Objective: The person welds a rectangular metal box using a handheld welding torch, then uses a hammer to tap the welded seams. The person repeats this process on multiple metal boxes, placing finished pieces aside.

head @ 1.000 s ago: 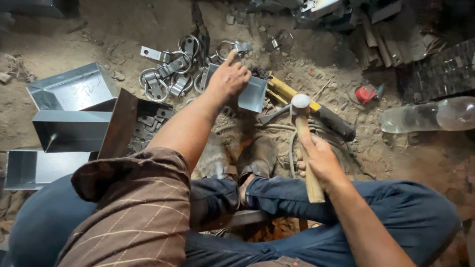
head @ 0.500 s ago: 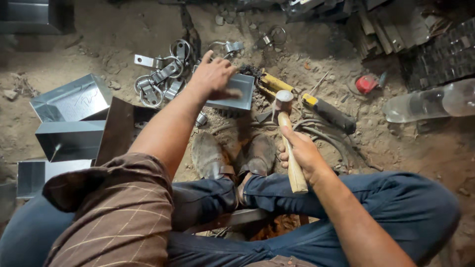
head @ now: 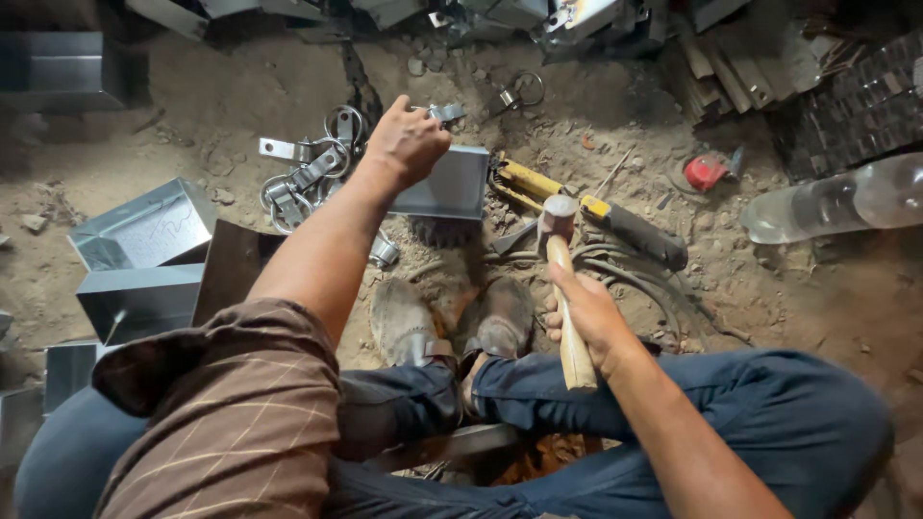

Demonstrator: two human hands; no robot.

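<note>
On the dirt ground [head: 846,317] ahead of my crossed legs lies the folded grey sheet-metal box [head: 444,183] (one corner under my fingers). My left hand [head: 406,142] is closed over its upper left edge. My right hand [head: 588,312] is wrapped around the wooden-handled hammer [head: 562,279], head up, near the yellow-handled snips [head: 596,211].

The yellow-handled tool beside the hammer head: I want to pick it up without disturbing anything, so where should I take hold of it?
Take the yellow-and-black tool by its black grip end, coming from above on the right. That end lies bare on the dirt, while its yellow end sits close to the sheet-metal box and passes behind the hammer in the right hand.
</note>
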